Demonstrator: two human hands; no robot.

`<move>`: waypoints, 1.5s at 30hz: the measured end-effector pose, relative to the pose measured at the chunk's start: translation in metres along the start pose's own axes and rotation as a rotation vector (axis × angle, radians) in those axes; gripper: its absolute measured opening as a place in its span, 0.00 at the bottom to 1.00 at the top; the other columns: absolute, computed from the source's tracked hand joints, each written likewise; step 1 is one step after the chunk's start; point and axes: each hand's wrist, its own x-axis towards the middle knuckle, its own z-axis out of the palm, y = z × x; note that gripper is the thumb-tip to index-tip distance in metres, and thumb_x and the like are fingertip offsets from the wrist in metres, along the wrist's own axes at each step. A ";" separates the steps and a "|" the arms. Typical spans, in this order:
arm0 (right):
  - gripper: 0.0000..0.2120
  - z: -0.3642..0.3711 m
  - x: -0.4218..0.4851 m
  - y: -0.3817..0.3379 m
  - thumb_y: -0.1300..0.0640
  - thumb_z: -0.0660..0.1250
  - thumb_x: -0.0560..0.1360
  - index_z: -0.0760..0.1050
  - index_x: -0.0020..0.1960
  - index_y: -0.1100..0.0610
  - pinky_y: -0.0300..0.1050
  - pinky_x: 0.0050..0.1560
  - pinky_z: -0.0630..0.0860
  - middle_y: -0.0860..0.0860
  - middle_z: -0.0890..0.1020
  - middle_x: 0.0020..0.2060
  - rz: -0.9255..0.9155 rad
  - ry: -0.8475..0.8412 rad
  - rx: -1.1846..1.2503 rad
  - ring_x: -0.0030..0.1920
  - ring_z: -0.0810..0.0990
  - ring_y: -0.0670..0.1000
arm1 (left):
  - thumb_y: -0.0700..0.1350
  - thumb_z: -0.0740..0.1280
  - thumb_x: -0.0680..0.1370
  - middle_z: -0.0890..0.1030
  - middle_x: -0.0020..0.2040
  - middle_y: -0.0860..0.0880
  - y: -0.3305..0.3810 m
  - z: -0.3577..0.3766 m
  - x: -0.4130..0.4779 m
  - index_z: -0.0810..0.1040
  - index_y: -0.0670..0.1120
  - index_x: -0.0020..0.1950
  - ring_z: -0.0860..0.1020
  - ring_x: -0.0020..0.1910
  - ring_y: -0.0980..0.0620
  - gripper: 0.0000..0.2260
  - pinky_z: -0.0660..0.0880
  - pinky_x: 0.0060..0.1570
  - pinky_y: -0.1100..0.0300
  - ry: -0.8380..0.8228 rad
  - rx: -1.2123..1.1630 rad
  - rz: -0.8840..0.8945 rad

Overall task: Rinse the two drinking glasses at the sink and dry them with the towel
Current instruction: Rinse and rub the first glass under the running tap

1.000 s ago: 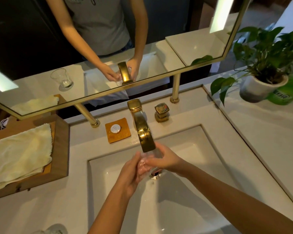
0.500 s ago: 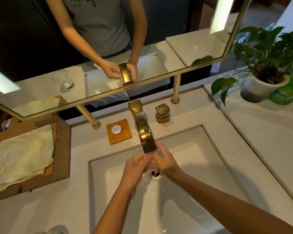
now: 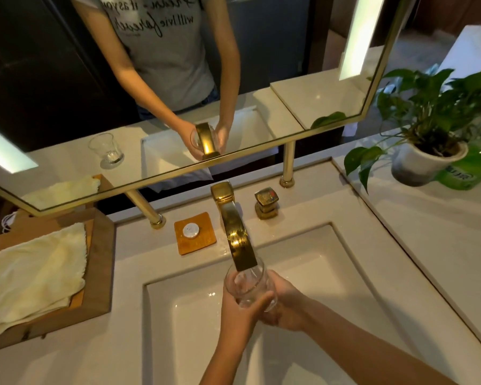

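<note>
A clear drinking glass (image 3: 246, 284) is held upright over the white sink (image 3: 178, 315), its mouth just under the tip of the gold faucet (image 3: 235, 234). My left hand (image 3: 240, 312) grips its lower front with the thumb across the side. My right hand (image 3: 285, 307) cups it from the right and below. The second glass (image 3: 106, 150) shows only as a reflection in the mirror, standing on the counter. A pale yellow towel (image 3: 31, 276) lies on a wooden tray (image 3: 100, 273) at the left.
A gold tap handle (image 3: 266, 202) stands right of the faucet. An orange soap dish (image 3: 195, 233) sits to its left. A potted plant (image 3: 428, 159) and a green pack (image 3: 464, 177) stand at the far right. Gold mirror posts (image 3: 287, 168) rise behind the basin.
Both hands rubbed the glass low under the spout before. Now the glass has turned upright with its mouth up, and the hands have shifted toward me and lower on it.
</note>
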 end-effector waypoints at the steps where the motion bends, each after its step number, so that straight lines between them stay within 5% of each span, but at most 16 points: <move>1: 0.21 0.003 -0.005 -0.005 0.47 0.53 0.81 0.82 0.49 0.56 0.46 0.48 0.78 0.56 0.84 0.45 -0.017 0.041 -0.050 0.45 0.82 0.52 | 0.44 0.78 0.65 0.78 0.53 0.54 0.003 0.001 0.003 0.70 0.55 0.59 0.77 0.52 0.57 0.27 0.75 0.38 0.73 -0.002 -0.049 -0.015; 5: 0.07 0.002 -0.018 -0.024 0.58 0.58 0.81 0.75 0.49 0.53 0.49 0.54 0.77 0.52 0.79 0.46 -0.475 0.434 -0.599 0.49 0.78 0.52 | 0.43 0.78 0.65 0.78 0.55 0.55 0.003 -0.003 0.017 0.70 0.61 0.55 0.77 0.53 0.57 0.27 0.76 0.48 0.61 0.004 -0.035 -0.015; 8: 0.07 0.001 -0.045 -0.042 0.59 0.62 0.78 0.76 0.43 0.51 0.43 0.50 0.75 0.50 0.79 0.43 -0.769 0.349 -0.831 0.47 0.78 0.48 | 0.48 0.79 0.61 0.78 0.56 0.55 0.000 -0.004 0.020 0.69 0.62 0.57 0.77 0.55 0.57 0.30 0.77 0.53 0.58 0.005 0.102 0.038; 11: 0.09 0.012 -0.051 -0.042 0.49 0.65 0.73 0.78 0.49 0.51 0.46 0.53 0.77 0.52 0.81 0.47 -0.438 0.049 -1.262 0.49 0.79 0.49 | 0.47 0.77 0.63 0.77 0.56 0.52 -0.006 0.000 0.017 0.70 0.56 0.58 0.77 0.52 0.56 0.27 0.78 0.46 0.64 -0.079 0.203 0.054; 14: 0.15 0.026 -0.043 -0.030 0.48 0.64 0.76 0.78 0.55 0.57 0.49 0.55 0.76 0.56 0.81 0.50 -0.338 -0.017 -1.320 0.52 0.80 0.54 | 0.43 0.76 0.63 0.78 0.55 0.49 -0.014 0.001 0.013 0.70 0.53 0.57 0.78 0.54 0.51 0.27 0.79 0.52 0.54 -0.108 0.228 0.051; 18: 0.15 0.022 -0.041 -0.025 0.46 0.59 0.79 0.80 0.44 0.53 0.47 0.69 0.51 0.53 0.82 0.51 -0.399 0.041 -1.521 0.59 0.73 0.50 | 0.48 0.75 0.65 0.79 0.49 0.56 -0.016 -0.009 0.009 0.65 0.62 0.59 0.80 0.47 0.56 0.28 0.81 0.44 0.59 -0.059 0.290 0.019; 20: 0.15 0.022 -0.036 -0.020 0.40 0.58 0.77 0.77 0.43 0.47 0.49 0.73 0.47 0.49 0.83 0.47 -0.445 0.073 -1.487 0.56 0.76 0.46 | 0.49 0.75 0.66 0.79 0.45 0.58 -0.016 -0.008 0.005 0.64 0.65 0.56 0.80 0.43 0.59 0.27 0.80 0.39 0.64 -0.005 0.313 0.012; 23: 0.16 0.029 -0.030 -0.014 0.43 0.59 0.77 0.77 0.58 0.51 0.51 0.64 0.72 0.52 0.82 0.50 -0.434 0.063 -1.303 0.54 0.79 0.50 | 0.50 0.71 0.71 0.78 0.46 0.57 -0.014 -0.005 0.003 0.64 0.64 0.55 0.77 0.42 0.62 0.20 0.73 0.34 0.73 0.051 0.398 0.031; 27: 0.16 0.020 -0.028 -0.021 0.41 0.63 0.75 0.77 0.36 0.50 0.47 0.68 0.63 0.48 0.80 0.34 -0.465 0.087 -1.344 0.42 0.79 0.45 | 0.59 0.74 0.64 0.73 0.59 0.61 -0.023 -0.011 0.007 0.60 0.62 0.68 0.75 0.57 0.57 0.36 0.75 0.52 0.64 0.006 0.504 0.058; 31: 0.17 0.019 -0.025 -0.026 0.45 0.64 0.76 0.80 0.55 0.57 0.49 0.57 0.78 0.53 0.83 0.48 -0.290 0.039 -0.993 0.50 0.82 0.51 | 0.58 0.74 0.62 0.74 0.62 0.59 -0.024 -0.003 0.009 0.60 0.61 0.68 0.76 0.57 0.56 0.37 0.77 0.52 0.61 0.035 0.534 0.026; 33: 0.12 0.016 -0.021 -0.023 0.53 0.65 0.77 0.80 0.53 0.60 0.50 0.53 0.80 0.58 0.82 0.45 -0.334 0.030 -1.113 0.48 0.82 0.55 | 0.60 0.73 0.62 0.76 0.61 0.55 -0.026 -0.002 0.013 0.61 0.61 0.67 0.78 0.55 0.54 0.36 0.79 0.51 0.57 0.021 0.517 0.004; 36: 0.08 0.006 -0.022 -0.022 0.50 0.69 0.74 0.79 0.43 0.54 0.50 0.49 0.79 0.53 0.82 0.38 -0.448 0.171 -1.186 0.40 0.81 0.49 | 0.66 0.70 0.63 0.78 0.56 0.56 -0.024 -0.004 0.014 0.62 0.62 0.66 0.79 0.52 0.55 0.35 0.79 0.48 0.58 -0.020 0.550 0.027; 40: 0.16 0.007 -0.014 -0.019 0.48 0.65 0.77 0.77 0.58 0.57 0.49 0.57 0.78 0.55 0.83 0.51 -0.327 0.067 -0.996 0.52 0.82 0.50 | 0.62 0.71 0.63 0.78 0.53 0.57 -0.019 -0.005 0.017 0.66 0.61 0.61 0.78 0.50 0.56 0.29 0.80 0.46 0.58 -0.037 0.637 0.115; 43: 0.13 0.006 -0.011 -0.011 0.54 0.65 0.78 0.78 0.45 0.64 0.47 0.45 0.76 0.58 0.80 0.39 -0.363 0.007 -0.895 0.41 0.80 0.52 | 0.64 0.70 0.62 0.79 0.50 0.55 -0.013 -0.012 0.024 0.66 0.57 0.60 0.79 0.49 0.55 0.30 0.77 0.43 0.59 -0.133 0.772 0.079; 45: 0.13 0.006 -0.010 -0.009 0.53 0.65 0.79 0.78 0.38 0.58 0.43 0.40 0.75 0.54 0.80 0.34 -0.376 0.187 -0.765 0.36 0.79 0.50 | 0.67 0.69 0.64 0.80 0.54 0.54 -0.011 -0.015 0.026 0.68 0.54 0.62 0.79 0.52 0.54 0.32 0.78 0.48 0.56 -0.217 0.697 0.021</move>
